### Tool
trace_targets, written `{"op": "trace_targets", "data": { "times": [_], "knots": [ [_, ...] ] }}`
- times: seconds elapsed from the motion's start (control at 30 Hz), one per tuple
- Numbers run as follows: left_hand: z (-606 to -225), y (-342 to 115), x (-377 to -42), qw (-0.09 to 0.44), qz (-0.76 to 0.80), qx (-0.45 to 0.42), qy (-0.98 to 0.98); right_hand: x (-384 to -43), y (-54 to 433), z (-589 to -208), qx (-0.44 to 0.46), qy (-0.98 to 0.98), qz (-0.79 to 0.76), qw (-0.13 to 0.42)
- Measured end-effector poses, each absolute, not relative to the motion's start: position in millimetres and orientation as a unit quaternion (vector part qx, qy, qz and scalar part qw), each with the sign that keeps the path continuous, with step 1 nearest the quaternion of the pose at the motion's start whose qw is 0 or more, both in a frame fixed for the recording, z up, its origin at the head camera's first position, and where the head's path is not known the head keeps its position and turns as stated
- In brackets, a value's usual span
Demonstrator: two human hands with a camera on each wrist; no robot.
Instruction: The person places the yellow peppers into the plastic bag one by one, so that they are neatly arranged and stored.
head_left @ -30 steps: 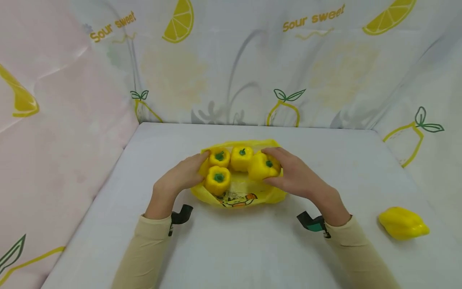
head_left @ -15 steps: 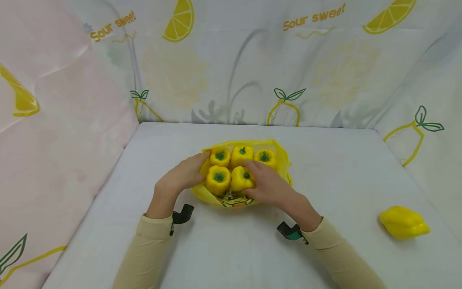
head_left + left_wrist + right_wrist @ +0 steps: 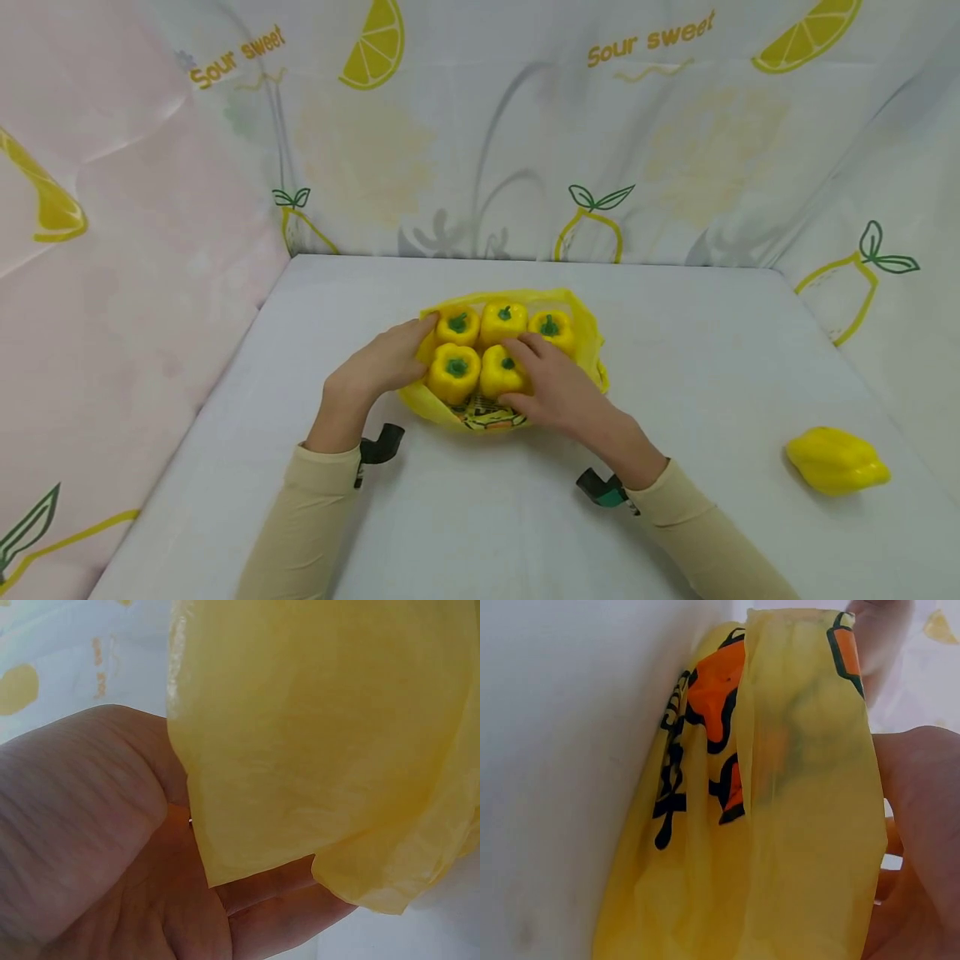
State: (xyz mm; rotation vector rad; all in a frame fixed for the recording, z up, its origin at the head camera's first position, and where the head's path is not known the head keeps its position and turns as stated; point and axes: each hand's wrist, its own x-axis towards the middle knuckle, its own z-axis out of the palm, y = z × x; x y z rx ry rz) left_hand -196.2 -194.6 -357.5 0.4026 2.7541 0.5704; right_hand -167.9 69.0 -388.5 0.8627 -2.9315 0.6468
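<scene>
A yellow plastic bag [image 3: 588, 329] lies open on the table with several yellow bell peppers inside, green stems up. My left hand [image 3: 378, 360] holds the bag's left side, its fingertips at the rim beside the left peppers [image 3: 453, 383]. In the left wrist view, the bag's plastic [image 3: 315, 750] covers part of that hand. My right hand [image 3: 562, 387] reaches in over the bag's near right side and grips the near right bell pepper [image 3: 498, 373]. The right wrist view shows the bag's printed side [image 3: 802, 825] hiding the fingertips.
Another yellow bell pepper [image 3: 836, 461] lies on its side on the white table [image 3: 712, 358], far to the right of the bag. Lemon-patterned cloth [image 3: 480, 125] hangs behind the table and along both sides.
My right hand has moved left with the bell pepper, bringing it beside the near left one in the bag. Another pepper at the far right is now uncovered. My left hand stays nearly still.
</scene>
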Motion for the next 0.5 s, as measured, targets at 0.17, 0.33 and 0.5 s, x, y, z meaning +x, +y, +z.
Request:
{"op": "trace_targets", "data": {
  "times": [0.17,0.33,0.5],
  "knots": [
    [-356,-193,-195,0.149,0.197,0.141,0.959,-167,78,-385,0.274,-0.938,0.21,0.01],
    [-356,-193,-195,0.145,0.199,0.143,0.959,-164,91,-381,0.293,-0.934,0.201,0.03],
    [-358,-193,-196,0.145,0.202,0.146,0.957,-161,107,-380,0.292,-0.936,0.196,0.033]
  ]
}}
